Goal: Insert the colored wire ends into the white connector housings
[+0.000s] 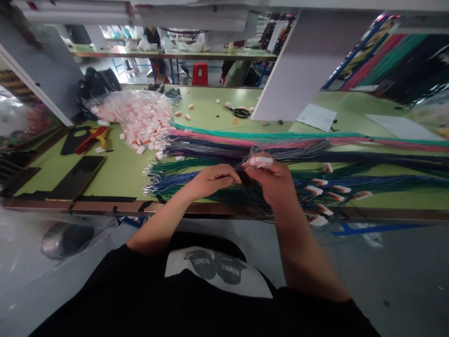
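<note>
My right hand (278,182) is closed around a white connector (261,161) with thin wires at it. Close on its left, my left hand (217,180) has its fingers curled together near a small dark piece between the hands; whether it grips that piece or a wire is hidden. Under both hands lie long bundles of blue and green wires (185,179), with bare shiny ends at the left. Behind them run pink wires (210,136), dark wires and teal wires (228,133). Several white-and-orange connectors (335,196) on wires rest right of my right hand.
A clear bag (140,100) spills many loose connectors at the back left. Red-and-yellow pliers (93,139) and a dark flat phone-like slab (77,178) lie left. Black-handled scissors (240,112) lie behind the wires, beside a white upright panel (284,70). The table's front edge (105,206) runs before me.
</note>
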Action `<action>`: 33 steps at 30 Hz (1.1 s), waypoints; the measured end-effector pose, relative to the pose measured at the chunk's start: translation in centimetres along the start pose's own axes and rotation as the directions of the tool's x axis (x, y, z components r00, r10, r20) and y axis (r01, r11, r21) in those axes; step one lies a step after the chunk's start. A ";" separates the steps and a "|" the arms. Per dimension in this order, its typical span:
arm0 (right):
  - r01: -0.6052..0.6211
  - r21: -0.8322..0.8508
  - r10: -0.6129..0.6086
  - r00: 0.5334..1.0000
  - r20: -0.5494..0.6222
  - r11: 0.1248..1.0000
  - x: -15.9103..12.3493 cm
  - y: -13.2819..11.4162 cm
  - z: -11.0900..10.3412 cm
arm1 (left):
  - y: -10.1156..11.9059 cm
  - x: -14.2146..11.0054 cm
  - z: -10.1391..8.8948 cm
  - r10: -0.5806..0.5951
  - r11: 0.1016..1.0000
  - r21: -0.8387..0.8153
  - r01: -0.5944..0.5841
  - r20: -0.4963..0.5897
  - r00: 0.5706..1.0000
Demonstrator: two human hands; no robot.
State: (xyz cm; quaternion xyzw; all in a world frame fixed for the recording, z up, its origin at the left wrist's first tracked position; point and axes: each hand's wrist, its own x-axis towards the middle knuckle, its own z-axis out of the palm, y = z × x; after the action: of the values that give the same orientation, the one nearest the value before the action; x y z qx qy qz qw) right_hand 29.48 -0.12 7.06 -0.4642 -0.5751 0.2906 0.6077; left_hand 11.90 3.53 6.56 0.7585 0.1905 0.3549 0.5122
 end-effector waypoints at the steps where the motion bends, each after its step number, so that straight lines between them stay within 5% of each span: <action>1: 0.063 -0.084 -0.063 0.998 0.011 0.994 -0.1 -0.3 -0.2 | 0.1 0.0 -0.1 -0.027 0.998 0.052 0.027 -0.010 1.000; 6: 0.234 -0.386 -0.230 0.971 0.058 0.892 -0.3 -1.1 0.4 | -0.1 0.9 1.0 -0.096 0.949 0.263 0.173 -0.280 0.955; 15: 0.243 -0.369 -0.164 0.959 0.233 0.897 -0.3 0.7 0.8 | 0.1 1.4 1.3 -0.012 0.860 0.449 0.241 -0.456 0.890; 17: 0.277 -0.534 -0.123 0.944 0.306 0.799 0.3 0.8 0.7 | -0.2 1.4 1.4 -0.012 0.847 0.462 0.265 -0.481 0.877; 20: 0.335 -0.780 0.010 0.916 0.400 0.528 1.4 0.2 0.7 | -0.6 1.4 2.0 -0.006 0.853 0.452 0.262 -0.494 0.870; 23: 0.330 -0.900 0.117 0.920 0.374 0.284 2.1 -0.8 1.3 | -0.8 1.8 2.2 -0.017 0.876 0.408 0.256 -0.505 0.863; 27: 0.391 -0.918 0.033 0.919 0.394 0.068 0.1 -2.3 3.1 | -1.0 3.9 0.7 -0.136 0.896 0.295 0.333 -0.531 0.836; 28: 0.496 -0.865 -0.002 0.867 0.498 0.073 -0.9 -2.8 3.6 | -1.0 4.7 0.0 -0.154 0.895 0.271 0.354 -0.558 0.815; 30: 0.721 -0.670 -0.095 0.690 0.718 0.176 -2.6 -3.5 3.9 | -0.7 6.2 -1.1 -0.185 0.875 0.248 0.416 -0.623 0.760; 31: 0.775 -0.577 -0.174 0.625 0.761 0.258 -3.2 -3.8 3.6 | -0.3 7.0 -1.4 -0.162 0.869 0.283 0.406 -0.613 0.773; 32: 0.759 -0.553 -0.263 0.643 0.719 0.344 -3.4 -4.0 3.1 | 0.2 7.6 -1.4 -0.109 0.856 0.359 0.372 -0.579 0.808; 33: 0.662 -0.605 -0.343 0.748 0.567 0.443 -3.4 -4.1 2.2 | 0.8 8.1 -1.0 -0.047 0.834 0.456 0.310 -0.502 0.864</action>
State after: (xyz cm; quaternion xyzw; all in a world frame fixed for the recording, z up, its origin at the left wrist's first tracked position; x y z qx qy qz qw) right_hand 26.05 -4.24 9.10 -0.4195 -0.8551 -0.1060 0.2855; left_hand 16.55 9.14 10.33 0.7372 0.4702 0.4119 0.2565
